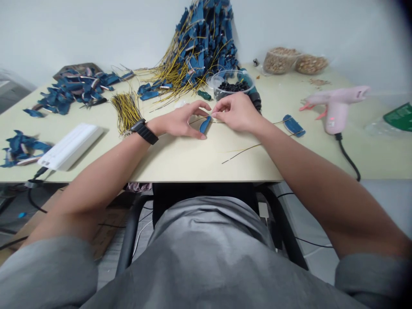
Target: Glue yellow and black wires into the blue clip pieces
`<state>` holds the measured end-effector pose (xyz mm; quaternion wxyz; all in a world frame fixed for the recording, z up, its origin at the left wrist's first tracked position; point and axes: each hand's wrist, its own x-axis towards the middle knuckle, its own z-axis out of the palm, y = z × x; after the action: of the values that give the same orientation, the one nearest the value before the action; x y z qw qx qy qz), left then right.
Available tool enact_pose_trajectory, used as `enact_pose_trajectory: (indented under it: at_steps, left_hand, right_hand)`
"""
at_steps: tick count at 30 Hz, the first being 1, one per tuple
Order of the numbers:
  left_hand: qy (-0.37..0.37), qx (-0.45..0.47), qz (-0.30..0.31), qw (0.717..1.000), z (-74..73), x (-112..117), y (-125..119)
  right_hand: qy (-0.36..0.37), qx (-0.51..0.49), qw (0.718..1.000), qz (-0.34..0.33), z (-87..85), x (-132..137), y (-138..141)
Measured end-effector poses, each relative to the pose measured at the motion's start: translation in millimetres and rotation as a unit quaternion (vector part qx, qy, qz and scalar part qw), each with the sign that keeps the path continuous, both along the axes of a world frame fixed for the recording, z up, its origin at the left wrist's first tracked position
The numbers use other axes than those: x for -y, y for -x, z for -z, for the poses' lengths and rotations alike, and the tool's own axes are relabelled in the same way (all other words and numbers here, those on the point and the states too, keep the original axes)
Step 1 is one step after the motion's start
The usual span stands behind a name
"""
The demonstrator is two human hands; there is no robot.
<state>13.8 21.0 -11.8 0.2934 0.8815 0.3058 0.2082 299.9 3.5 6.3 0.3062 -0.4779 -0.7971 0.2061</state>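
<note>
My left hand (pixel 182 121) rests on the table with its fingers curled, pinching a small blue oval piece (pixel 204 124) against the tabletop. My right hand (pixel 234 112) is closed in a pinch just to the right of that piece, holding a thin yellow wire (pixel 222 122) that meets it. A black watch (pixel 144 131) is on my left wrist. Another blue piece (pixel 293 125) with a wire lies to the right of my right hand. A loose wire (pixel 242 152) lies near the table's front edge.
A tall heap of blue pieces with yellow wires (pixel 199 45) stands at the back, a clear bowl of dark bits (pixel 231 83) before it. A pink glue gun (pixel 336 107) stands right. Left are a wire bundle (pixel 126 111), a white box (pixel 71 146) and blue scraps (pixel 75 88).
</note>
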Motion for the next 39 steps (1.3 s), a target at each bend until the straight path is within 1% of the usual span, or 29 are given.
enact_pose_trajectory:
  at_steps: [4,8,11,14,19,26,39]
  left_hand:
    - [-0.022,0.019,-0.047,0.998,3.3,7,-2]
    - [-0.066,-0.043,-0.093,0.993,1.4,19,-5]
    - [-0.073,-0.048,-0.108,0.99,-0.3,23,-7]
    - [-0.071,-0.031,-0.109,0.991,-1.4,25,-7]
    - [-0.076,-0.043,-0.101,0.991,-2.1,28,-7]
    - [-0.08,-0.032,-0.097,0.992,-0.3,29,-10]
    - [-0.073,-0.039,-0.101,0.991,-4.7,36,-11]
  right_hand:
    - [-0.006,0.004,1.0,0.003,0.0,0,0]
    - [-0.003,0.009,1.0,0.009,-1.8,2,1]
    - [0.002,0.018,1.0,0.012,-2.9,3,1]
    - [0.003,0.015,1.0,0.006,-2.5,3,1]
    - [0.002,-0.001,1.0,0.01,-1.8,5,5]
    - [0.002,0.02,1.0,0.019,-4.9,13,12]
    - [-0.006,0.04,0.999,0.017,3.3,10,13]
